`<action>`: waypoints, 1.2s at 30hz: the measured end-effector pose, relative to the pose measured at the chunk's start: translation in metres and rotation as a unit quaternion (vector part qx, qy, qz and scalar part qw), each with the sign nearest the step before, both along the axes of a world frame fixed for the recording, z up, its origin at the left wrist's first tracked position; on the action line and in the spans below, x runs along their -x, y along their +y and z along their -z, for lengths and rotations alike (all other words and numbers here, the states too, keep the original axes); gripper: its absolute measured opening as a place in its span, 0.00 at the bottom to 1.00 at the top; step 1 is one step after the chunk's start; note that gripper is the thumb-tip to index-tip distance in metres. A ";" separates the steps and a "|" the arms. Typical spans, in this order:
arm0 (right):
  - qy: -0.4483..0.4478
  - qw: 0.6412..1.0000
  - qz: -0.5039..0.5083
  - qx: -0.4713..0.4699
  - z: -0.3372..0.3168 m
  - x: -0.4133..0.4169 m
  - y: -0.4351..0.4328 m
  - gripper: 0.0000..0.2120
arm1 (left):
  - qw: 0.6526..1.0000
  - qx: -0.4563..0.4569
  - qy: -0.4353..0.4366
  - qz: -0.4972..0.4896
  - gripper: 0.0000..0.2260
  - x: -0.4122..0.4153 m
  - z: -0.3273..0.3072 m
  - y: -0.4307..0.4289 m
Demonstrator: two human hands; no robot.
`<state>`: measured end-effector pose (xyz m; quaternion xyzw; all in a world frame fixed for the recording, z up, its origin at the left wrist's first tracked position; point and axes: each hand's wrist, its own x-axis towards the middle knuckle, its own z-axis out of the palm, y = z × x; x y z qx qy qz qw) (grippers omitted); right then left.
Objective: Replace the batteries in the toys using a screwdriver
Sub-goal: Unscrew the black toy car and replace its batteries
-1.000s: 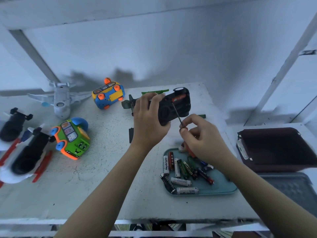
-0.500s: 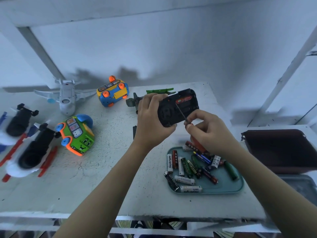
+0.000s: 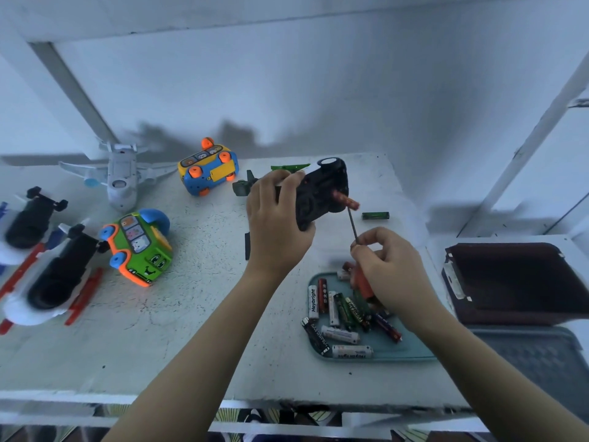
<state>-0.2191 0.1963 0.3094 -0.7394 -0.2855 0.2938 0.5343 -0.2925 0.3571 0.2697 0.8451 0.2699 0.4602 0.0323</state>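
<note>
Centre of frame, raised off the table (image 3: 191,314): the left hand (image 3: 277,224) grips the black toy (image 3: 322,193), fingers curled over its top edge, and a red battery (image 3: 345,200) protrudes from its right side. Just lower right, the right hand (image 3: 392,269) pinches the screwdriver (image 3: 353,224), shaft pointing up at that battery. Loose batteries (image 3: 341,311) lie in the teal tray (image 3: 411,352) below the right hand.

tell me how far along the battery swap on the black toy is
Done: the black toy looks opened, with a red battery sticking out. In hand: the left grip holds the toy while the right grip holds the screwdriver, tip at that battery. Left: getting it out, loading cells from the tray, closing up. The green bus, yellow bus and plane lie aside; their state cannot be told.
</note>
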 end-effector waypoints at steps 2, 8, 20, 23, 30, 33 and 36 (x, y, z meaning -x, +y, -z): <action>0.007 1.000 -0.006 0.028 0.000 -0.004 -0.002 0.03 | 1.000 -0.014 -0.003 0.002 0.31 0.001 -0.001 0.000; -0.019 0.997 -0.036 0.070 0.003 -0.007 -0.002 0.02 | 0.997 0.026 -0.048 -0.053 0.29 0.008 -0.001 -0.006; -0.169 0.971 -0.135 0.098 0.004 0.016 0.026 0.03 | 0.943 0.270 -0.101 -0.168 0.37 0.083 0.006 -0.028; -0.160 0.970 -0.157 0.094 0.006 0.027 0.036 0.04 | 0.945 0.250 -0.066 -0.202 0.38 0.101 0.019 -0.037; -0.336 0.913 -0.173 0.153 0.017 0.040 0.049 0.12 | 0.937 0.255 -0.008 -0.238 0.38 0.120 0.036 -0.052; -0.350 0.909 -0.167 0.156 0.022 0.040 0.050 0.13 | 0.941 0.248 0.013 -0.231 0.41 0.123 0.039 -0.055; -0.348 0.911 -0.166 0.147 0.022 0.040 0.047 0.13 | 0.943 0.252 0.024 -0.218 0.42 0.127 0.039 -0.058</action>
